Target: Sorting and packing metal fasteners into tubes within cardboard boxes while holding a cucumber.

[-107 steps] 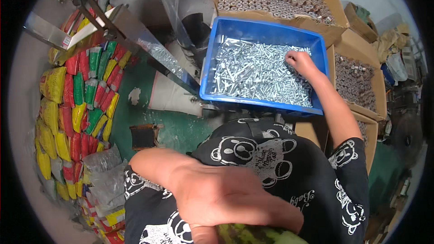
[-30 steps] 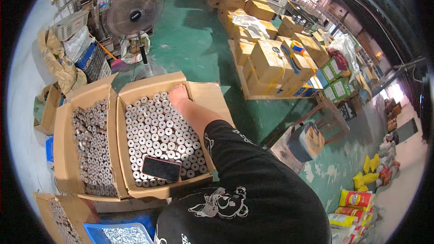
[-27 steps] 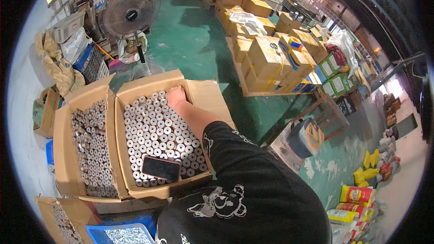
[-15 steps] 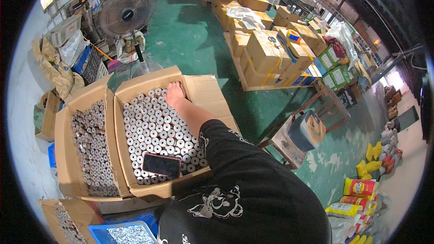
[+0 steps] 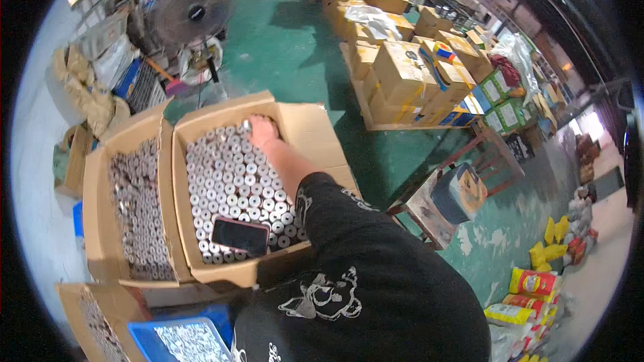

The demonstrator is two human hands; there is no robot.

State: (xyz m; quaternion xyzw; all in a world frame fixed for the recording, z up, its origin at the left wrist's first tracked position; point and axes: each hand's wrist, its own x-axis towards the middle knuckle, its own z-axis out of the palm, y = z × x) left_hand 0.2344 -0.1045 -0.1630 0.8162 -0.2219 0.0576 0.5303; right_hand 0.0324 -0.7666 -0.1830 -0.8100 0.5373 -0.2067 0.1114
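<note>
My right hand [image 5: 263,132] reaches into the far right corner of an open cardboard box [image 5: 245,273]. Its fingers bend downward, closed round a small shiny metal cylinder [image 5: 247,124] at the thumb side; the fingertips are partly hidden. Rows of upright metal cylinders with centre holes [image 5: 231,200] fill this box. A dark-screened phone [image 5: 240,235] lies on top of them towards the near side. Pressed against the left of this box is a second open carton [image 5: 100,228], packed with similar, duller cylinders [image 5: 142,211]. My left hand is out of view.
A blue tray [image 5: 144,338] of small metal pieces sits nearest me, beside another carton [image 5: 70,302]. Beyond the boxes stands a fan [image 5: 191,12]. To the right are a wooden chair [image 5: 419,211] bearing a container, and stacked cartons [image 5: 402,80] on a pallet.
My right hand has stayed in the far corner, its fingers now more bent, with a shiny cylinder showing by the thumb. The whole view has shifted slightly.
</note>
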